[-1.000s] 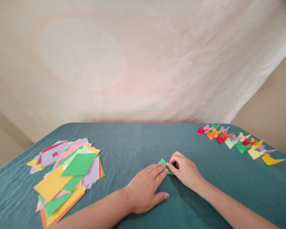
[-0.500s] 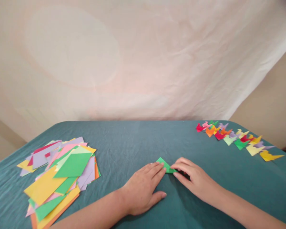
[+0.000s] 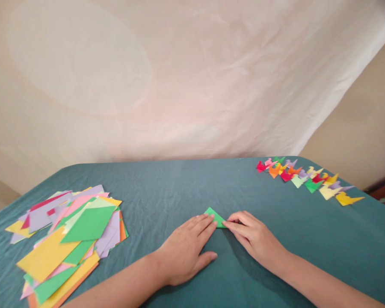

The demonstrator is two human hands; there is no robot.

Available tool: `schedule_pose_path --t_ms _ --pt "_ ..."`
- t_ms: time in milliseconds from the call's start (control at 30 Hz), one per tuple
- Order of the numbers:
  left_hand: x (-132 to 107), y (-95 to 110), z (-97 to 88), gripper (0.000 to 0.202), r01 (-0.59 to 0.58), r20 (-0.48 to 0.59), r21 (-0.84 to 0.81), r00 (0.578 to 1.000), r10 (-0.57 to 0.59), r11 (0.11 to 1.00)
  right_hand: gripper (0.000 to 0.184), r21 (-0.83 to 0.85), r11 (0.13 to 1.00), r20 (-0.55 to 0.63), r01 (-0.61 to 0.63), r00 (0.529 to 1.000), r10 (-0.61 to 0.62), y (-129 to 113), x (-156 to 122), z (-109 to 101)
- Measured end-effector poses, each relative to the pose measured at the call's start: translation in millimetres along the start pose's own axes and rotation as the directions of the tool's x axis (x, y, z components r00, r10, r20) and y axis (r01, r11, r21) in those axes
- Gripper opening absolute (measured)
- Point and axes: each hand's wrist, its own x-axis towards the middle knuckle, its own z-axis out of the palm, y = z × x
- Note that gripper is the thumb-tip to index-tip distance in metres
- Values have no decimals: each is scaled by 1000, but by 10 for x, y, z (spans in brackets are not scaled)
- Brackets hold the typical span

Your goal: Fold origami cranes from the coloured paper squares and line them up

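Note:
A small green folded paper (image 3: 215,217) lies on the cloth in front of me, its visible part shaped like a triangle with a point at the top. My left hand (image 3: 191,246) rests flat over its left side, fingers stretched out and thumb apart; that part of the paper is hidden. My right hand (image 3: 255,235) pinches the paper's right corner between thumb and fingertips.
At the left lies a loose pile of coloured paper sheets (image 3: 90,222). Several small folded paper birds (image 3: 312,184) stand in rows at the far right. A dark green cloth (image 3: 167,188) covers the table; a pale sheet (image 3: 186,85) hangs behind it.
My right thumb and fingers have closed together on the green paper's right corner. The view has shifted slightly, so everything sits further left. My left hand stays flat on the paper.

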Motion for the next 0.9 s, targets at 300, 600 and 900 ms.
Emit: schedule_pose_path --t_ms 300,600,900 --pt "2 -9 16 59 13 24 38 1000 -14 999 29 -142 987 -53 76 995 -84 -14 -30 34" --pt "7 -7 3 58 7 33 69 999 -9 998 31 -291 952 -13 97 994 -106 -85 -33 15" --pt "3 -18 28 59 11 39 75 999 -14 997 31 -301 948 3 99 995 -103 -63 -36 41"
